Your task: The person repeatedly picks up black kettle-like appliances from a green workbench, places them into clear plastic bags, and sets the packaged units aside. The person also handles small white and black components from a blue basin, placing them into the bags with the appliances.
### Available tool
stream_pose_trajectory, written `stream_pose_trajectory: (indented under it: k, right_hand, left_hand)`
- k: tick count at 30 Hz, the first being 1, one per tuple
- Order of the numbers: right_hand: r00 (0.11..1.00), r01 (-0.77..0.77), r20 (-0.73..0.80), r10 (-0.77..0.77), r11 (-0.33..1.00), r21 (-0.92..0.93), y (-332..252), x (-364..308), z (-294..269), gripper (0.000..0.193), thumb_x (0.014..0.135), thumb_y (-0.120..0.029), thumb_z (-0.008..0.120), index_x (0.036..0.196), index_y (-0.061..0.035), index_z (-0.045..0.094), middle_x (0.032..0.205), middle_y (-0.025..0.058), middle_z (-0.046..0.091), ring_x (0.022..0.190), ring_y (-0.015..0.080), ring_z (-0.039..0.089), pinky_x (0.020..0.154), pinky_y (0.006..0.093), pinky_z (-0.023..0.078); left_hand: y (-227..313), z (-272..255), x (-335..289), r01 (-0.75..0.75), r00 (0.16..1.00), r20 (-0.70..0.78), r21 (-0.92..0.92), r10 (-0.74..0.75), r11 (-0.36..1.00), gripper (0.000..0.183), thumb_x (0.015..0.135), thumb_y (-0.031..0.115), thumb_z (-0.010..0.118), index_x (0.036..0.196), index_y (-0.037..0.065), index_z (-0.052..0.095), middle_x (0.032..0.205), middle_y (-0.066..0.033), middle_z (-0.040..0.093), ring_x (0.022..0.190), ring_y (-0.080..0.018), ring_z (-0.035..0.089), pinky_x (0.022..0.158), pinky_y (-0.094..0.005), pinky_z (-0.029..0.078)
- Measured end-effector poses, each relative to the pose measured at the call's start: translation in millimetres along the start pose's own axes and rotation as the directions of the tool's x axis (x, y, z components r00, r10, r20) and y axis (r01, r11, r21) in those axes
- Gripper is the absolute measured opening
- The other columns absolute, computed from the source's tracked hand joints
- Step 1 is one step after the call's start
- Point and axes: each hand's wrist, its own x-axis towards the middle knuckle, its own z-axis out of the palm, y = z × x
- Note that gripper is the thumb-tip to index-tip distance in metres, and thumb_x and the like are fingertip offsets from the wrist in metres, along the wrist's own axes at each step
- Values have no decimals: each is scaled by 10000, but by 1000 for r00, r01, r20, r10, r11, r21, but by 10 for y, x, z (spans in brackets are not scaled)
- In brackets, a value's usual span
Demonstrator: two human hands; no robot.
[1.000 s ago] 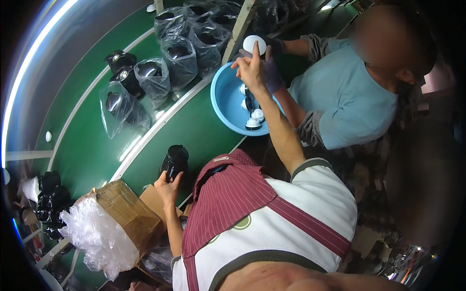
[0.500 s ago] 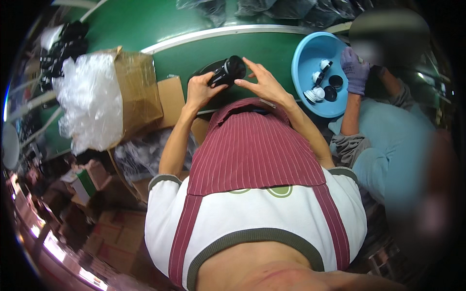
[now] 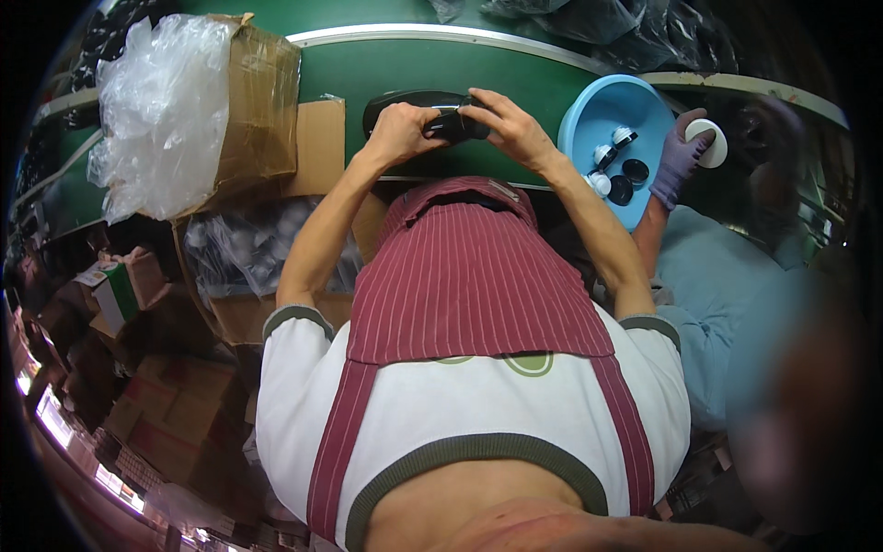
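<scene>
A glossy black cylinder-like piece (image 3: 449, 123) lies across the green bench in front of me. My left hand (image 3: 399, 133) is closed around its left part, thumb and fingers toward the middle. At its right end, my right hand (image 3: 515, 131) grips with bent fingers, the fingertips meeting the black surface. Behind my left hand shows a long, rounded, shiny black shape (image 3: 375, 112); whether it is part of the same piece I cannot tell. My fingers hide much of the piece, including its right end.
A blue basin (image 3: 568, 129) with black and white round parts stands to the right. Beside it, a co-worker's gloved hand (image 3: 682, 161) holds a white disc (image 3: 706, 143). At left is a cardboard box (image 3: 262, 101) with clear plastic bags (image 3: 166, 110); dark plastic bags (image 3: 589, 32) lie at the back.
The black piece has turned from tilted, its round end showing, to lying more level. My right hand, open and apart before, has closed on it. The co-worker's hand now holds a white disc.
</scene>
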Motion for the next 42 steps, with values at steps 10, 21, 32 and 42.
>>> stream_pose_trajectory:
  k: [10,21,32,42]
  right_hand:
    - [150,-955,732,664,-94,281,126,4,61,939,968,-732,407,915,163,688,749,215,729,586,254,723,513,321,576]
    - [798,-591,161,581,700,400,-32,-78,64,759,911,-446,748,1503,-85,439,949,179,654,827,237,677,754,350,564]
    - [368,-785,319,874,108,610,154,295,217,708,966,-579,584,1247,70,555,772,120,600,568,207,639,479,327,581]
    - [567,-748,6,824,512,422,-11,418,278,769,885,-525,740,1394,-13,475,1276,243,595,1161,368,606,1025,420,453]
  left_hand:
    - [126,116,81,-74,992,111,124,61,990,293,713,299,845,827,97,666,696,-118,673,691,-346,686,628,-439,536]
    - [75,116,131,35,999,7,69,-35,997,315,709,286,863,925,101,730,756,-115,711,712,-327,708,637,-418,552]
    - [8,504,277,-140,942,-281,174,185,975,258,719,240,804,778,115,586,716,-81,652,672,-300,674,629,-415,526]
    - [187,-2013,-279,376,383,-881,424,279,824,710,786,419,829,1271,13,507,1176,-181,597,1068,-364,567,865,-474,465]
